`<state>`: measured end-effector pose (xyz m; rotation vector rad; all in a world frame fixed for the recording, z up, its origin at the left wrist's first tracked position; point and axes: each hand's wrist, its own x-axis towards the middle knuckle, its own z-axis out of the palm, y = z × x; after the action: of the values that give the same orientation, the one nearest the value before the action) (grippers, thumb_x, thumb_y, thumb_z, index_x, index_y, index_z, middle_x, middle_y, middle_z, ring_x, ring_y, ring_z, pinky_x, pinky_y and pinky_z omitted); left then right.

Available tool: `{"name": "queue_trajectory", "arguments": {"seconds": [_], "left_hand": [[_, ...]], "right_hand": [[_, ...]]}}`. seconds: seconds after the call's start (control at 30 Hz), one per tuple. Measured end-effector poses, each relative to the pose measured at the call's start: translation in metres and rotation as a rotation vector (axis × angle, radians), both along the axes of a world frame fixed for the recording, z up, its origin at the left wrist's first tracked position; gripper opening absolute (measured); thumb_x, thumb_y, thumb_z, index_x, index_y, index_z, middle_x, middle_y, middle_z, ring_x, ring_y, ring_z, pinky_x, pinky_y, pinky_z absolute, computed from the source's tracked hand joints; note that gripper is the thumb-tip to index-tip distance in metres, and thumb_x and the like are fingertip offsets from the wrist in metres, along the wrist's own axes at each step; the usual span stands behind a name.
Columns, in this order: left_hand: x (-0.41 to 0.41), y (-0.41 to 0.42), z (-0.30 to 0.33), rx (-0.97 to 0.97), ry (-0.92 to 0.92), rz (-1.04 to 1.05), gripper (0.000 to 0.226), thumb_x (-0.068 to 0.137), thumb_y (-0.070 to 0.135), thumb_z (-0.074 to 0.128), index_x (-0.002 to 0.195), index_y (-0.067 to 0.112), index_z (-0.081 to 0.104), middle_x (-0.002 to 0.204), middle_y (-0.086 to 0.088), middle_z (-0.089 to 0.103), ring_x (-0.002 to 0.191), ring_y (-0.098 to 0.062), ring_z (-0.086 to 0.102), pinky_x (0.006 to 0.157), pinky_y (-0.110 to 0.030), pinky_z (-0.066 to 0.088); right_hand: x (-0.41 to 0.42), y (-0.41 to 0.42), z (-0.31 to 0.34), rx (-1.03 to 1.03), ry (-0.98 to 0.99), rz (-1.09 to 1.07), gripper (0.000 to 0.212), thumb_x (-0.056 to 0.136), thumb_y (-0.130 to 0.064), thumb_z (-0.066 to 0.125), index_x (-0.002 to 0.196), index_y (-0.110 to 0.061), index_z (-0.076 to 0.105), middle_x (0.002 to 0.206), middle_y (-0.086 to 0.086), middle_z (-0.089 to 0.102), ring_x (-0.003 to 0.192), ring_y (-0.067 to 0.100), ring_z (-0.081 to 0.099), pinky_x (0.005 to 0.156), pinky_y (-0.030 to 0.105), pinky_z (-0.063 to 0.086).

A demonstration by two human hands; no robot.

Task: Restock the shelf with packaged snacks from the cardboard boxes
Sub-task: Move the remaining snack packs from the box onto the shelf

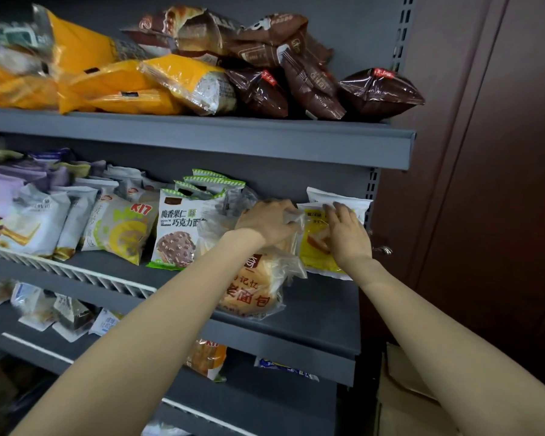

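At the near right corner below the grey shelf (296, 309), a cardboard box (403, 401) stands with its flaps open against a dark brown wall. On the shelf's bare front edge lies a clear bag of round bread (255, 291) printed with red characters, partly covered by the person's left forearm. Above it, the left hand (265, 223) curls its fingers over crinkled clear wrapping on the bread bag's top end. Just right of the bread bag, the right hand (346, 231) presses relaxed, spread fingers against an upright yellow-and-white packet (318, 256), with white packets stacked behind it. Left of the bread bag stands a green-trimmed chocolate bread packet (177, 228). Farther back, brown packets (312, 77) and orange packets (107, 80) crowd the upper tier.
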<state>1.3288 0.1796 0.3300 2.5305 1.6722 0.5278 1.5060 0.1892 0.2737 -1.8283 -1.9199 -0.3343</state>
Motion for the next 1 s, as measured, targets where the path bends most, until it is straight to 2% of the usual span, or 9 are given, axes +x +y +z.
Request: {"name": "queue_trajectory", "arguments": {"seconds": [0.07,0.2,0.3,0.47,0.6,0.7,0.83,0.93,1.0], "left_hand": [[-0.007,-0.004,0.007,0.05,-0.017,0.027,0.039,0.094,0.043,0.043,0.128,0.023,0.048,0.133,-0.004,0.055,0.122,-0.027,0.05,0.1,-0.039,0.042],[-0.043,-0.016,0.023,0.174,-0.095,0.168,0.028,0.093,0.031,0.047,0.117,0.022,0.058,0.115,-0.011,0.065,0.106,-0.032,0.06,0.087,-0.035,0.05],[-0.09,-0.029,0.022,0.233,-0.223,0.241,0.023,0.088,0.025,0.052,0.107,0.018,0.063,0.105,-0.012,0.069,0.097,-0.034,0.064,0.082,-0.038,0.053],[-0.205,-0.061,0.003,0.182,-0.31,0.425,0.021,0.092,0.026,0.051,0.104,0.013,0.064,0.088,-0.01,0.068,0.084,-0.031,0.063,0.065,-0.035,0.048],[-0.33,-0.083,-0.029,0.101,-0.445,0.571,0.02,0.092,0.025,0.052,0.096,0.011,0.065,0.087,-0.015,0.07,0.076,-0.031,0.064,0.07,-0.04,0.055],[-0.431,-0.098,-0.057,0.016,-0.582,0.666,0.021,0.095,0.025,0.051,0.104,0.011,0.063,0.096,-0.01,0.07,0.079,-0.026,0.065,0.078,-0.04,0.057],[-0.555,-0.115,-0.093,-0.12,-0.812,0.83,0.018,0.096,0.019,0.049,0.107,0.009,0.059,0.094,-0.009,0.069,0.066,-0.021,0.064,0.074,-0.036,0.057],[-0.641,-0.122,-0.121,-0.151,-0.821,0.948,0.014,0.092,0.014,0.049,0.085,0.012,0.061,0.086,-0.009,0.07,0.065,-0.023,0.064,0.071,-0.032,0.056],[-0.693,-0.121,-0.14,-0.175,-0.819,1.021,0.013,0.09,0.014,0.05,0.081,0.013,0.059,0.09,-0.013,0.072,0.078,-0.029,0.068,0.08,-0.037,0.056]], "right_hand": [[-0.008,-0.012,0.013,0.065,0.127,0.067,0.06,0.09,-0.011,0.057,0.144,-0.01,0.032,0.151,0.012,0.027,0.141,0.027,0.023,0.112,0.033,0.025],[-0.05,-0.039,0.052,0.227,0.298,0.256,0.036,0.091,-0.005,0.049,0.126,-0.009,0.054,0.128,0.012,0.049,0.119,0.029,0.049,0.094,0.034,0.04],[-0.107,-0.049,0.075,0.133,0.271,0.364,0.025,0.093,-0.015,0.046,0.114,-0.019,0.06,0.117,0.008,0.058,0.105,0.028,0.059,0.088,0.036,0.049],[-0.234,-0.058,0.075,-0.012,0.271,0.53,0.022,0.092,-0.018,0.045,0.107,-0.02,0.062,0.108,0.008,0.066,0.104,0.028,0.059,0.086,0.039,0.05],[-0.355,-0.065,0.054,-0.1,0.142,0.639,0.024,0.095,-0.022,0.044,0.108,-0.017,0.064,0.109,0.006,0.067,0.102,0.028,0.059,0.074,0.035,0.048],[-0.459,-0.068,0.028,-0.222,0.119,0.75,0.025,0.097,-0.022,0.043,0.109,-0.014,0.064,0.096,0.007,0.066,0.088,0.027,0.06,0.066,0.033,0.047],[-0.602,-0.067,-0.013,-0.384,0.093,0.817,0.023,0.098,-0.024,0.044,0.106,-0.013,0.062,0.083,0.005,0.064,0.065,0.022,0.058,0.049,0.029,0.043],[-0.701,-0.058,-0.044,-0.513,0.08,0.845,0.022,0.097,-0.023,0.045,0.091,-0.009,0.061,0.074,0.006,0.06,0.064,0.023,0.056,0.054,0.03,0.042],[-0.76,-0.048,-0.064,-0.596,0.049,0.86,0.022,0.096,-0.021,0.045,0.083,-0.012,0.06,0.076,0.005,0.059,0.071,0.026,0.058,0.06,0.032,0.042]]}}
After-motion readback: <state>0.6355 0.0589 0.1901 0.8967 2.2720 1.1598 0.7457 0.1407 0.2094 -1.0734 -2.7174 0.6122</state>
